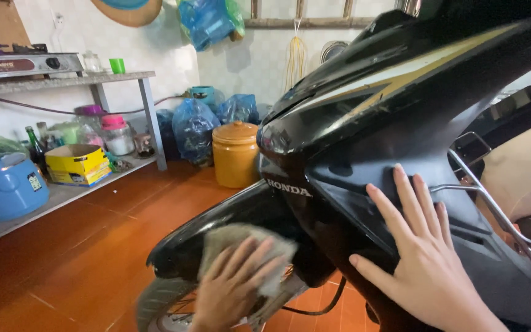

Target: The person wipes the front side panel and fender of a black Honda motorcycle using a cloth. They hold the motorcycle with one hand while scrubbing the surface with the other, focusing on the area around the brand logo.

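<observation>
A black scooter (364,117) fills the right side of the head view, its front facing left. My left hand (232,286) presses a grey-beige cloth (228,237) against the black front fender (216,227), above the front wheel (161,301). My right hand (422,258) lies flat, fingers spread, on the scooter's black front panel beside a chrome wire basket (493,203). It holds nothing.
An orange lidded jar (236,154) and blue plastic bags (195,126) stand by the far wall. On the left, a low shelf (62,193) carries a yellow box (78,165), a blue rice cooker (6,187), jars and bottles. A gas stove (23,63) sits on the upper shelf. Orange tiled floor (93,246).
</observation>
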